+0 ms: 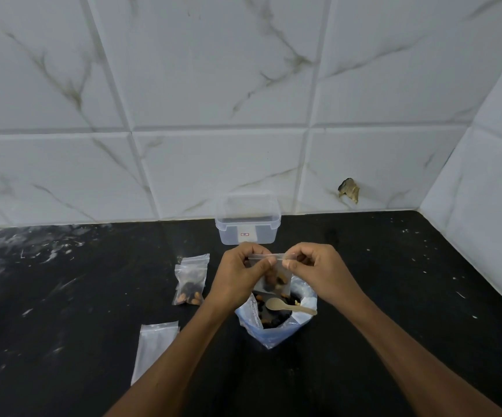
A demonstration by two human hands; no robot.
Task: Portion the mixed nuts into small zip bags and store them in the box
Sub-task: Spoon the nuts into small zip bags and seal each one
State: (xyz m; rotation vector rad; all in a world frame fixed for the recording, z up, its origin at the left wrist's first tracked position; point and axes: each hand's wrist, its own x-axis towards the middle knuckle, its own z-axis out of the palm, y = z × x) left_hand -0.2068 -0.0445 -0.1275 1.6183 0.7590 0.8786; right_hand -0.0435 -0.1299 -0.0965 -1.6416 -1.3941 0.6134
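Over black stone counter [394, 296] and clear lidless plastic box [247, 227], left hand [237, 275] and right hand [319, 272] pinch small nut-filled zip bag [274, 278] by its strip above open supply bag [277, 320]; incomplete seal risks spillage.

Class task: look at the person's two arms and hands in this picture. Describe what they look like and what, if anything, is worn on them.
Both forearms are bare up to the lower edge of the picture: no sleeves show. The left hand and the right hand wear no gloves, and no rings, watch or bracelets can be seen on the fingers or wrists. The fingernails that show look short and unpainted. No marks or bandages are visible.
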